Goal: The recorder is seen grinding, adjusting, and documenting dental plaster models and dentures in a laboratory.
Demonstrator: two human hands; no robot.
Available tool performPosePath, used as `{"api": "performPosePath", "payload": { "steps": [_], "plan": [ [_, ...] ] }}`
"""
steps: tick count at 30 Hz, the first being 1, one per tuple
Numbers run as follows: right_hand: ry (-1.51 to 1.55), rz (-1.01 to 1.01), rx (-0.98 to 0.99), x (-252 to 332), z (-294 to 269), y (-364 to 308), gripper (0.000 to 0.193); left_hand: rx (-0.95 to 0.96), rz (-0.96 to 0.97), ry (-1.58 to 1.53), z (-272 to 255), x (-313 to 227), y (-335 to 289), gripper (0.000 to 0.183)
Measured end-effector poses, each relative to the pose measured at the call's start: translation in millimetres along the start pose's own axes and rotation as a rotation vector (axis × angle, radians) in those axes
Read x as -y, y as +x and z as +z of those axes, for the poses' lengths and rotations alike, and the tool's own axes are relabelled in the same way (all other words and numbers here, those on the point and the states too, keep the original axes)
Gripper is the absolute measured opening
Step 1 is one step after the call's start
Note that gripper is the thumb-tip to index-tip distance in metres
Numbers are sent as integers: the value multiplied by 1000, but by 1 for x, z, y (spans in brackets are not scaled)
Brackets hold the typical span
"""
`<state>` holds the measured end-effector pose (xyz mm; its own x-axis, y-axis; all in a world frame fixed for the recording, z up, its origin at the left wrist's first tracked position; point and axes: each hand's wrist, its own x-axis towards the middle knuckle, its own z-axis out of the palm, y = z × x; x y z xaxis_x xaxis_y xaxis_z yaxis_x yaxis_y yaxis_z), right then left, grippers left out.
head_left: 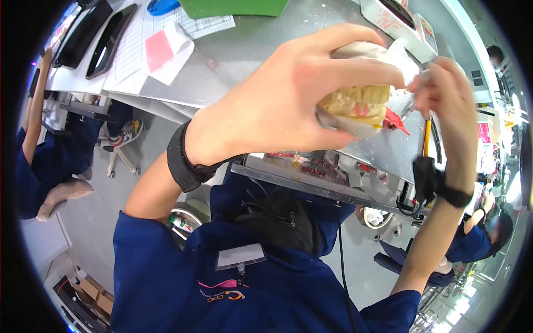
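Left hand [302,89]: fingers curled around a yellow-and-white dental model [358,108], gripping it from the left.
Right hand [452,91]: raised just beside the model's right side, blurred, fingers bunched close; whether they hold anything, I cannot tell.
Dental model: over the grey bench [255,41], partly covered by the left fingers.
Red piece [396,122]: by the model's lower right.
Far bench: green tray [233,8] at the middle, white device [416,41] to the right, pink sheet [159,51] on the left.

Green container [233,6] at the top, gridded paper sheets [132,47] leftward, cardboard boxes [90,287] lower left.
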<state>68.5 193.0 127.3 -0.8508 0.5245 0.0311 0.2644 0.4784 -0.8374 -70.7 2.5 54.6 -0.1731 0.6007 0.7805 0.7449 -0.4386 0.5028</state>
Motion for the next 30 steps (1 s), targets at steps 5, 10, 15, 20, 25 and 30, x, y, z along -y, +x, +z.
{"api": "performPosePath", "payload": {
  "steps": [5,10,15,20,25,30],
  "plan": [
    [254,-159,-179,10,0,-62,23,35,82,24,-5,0,13,67],
    [266,-418,-108,2,40,-76,19,-2,234,-5,1,11,6,71],
    [201,-499,-3,-2,37,-52,15,177,34,132,-11,-16,23,70],
    [46,-491,144,17,15,-27,17,58,185,95,-5,7,11,70],
    [208,-455,246,10,10,-24,15,56,160,0,-4,6,12,70],
    [153,-507,137,7,30,-29,12,23,217,62,-5,4,14,67]
  ]
}}
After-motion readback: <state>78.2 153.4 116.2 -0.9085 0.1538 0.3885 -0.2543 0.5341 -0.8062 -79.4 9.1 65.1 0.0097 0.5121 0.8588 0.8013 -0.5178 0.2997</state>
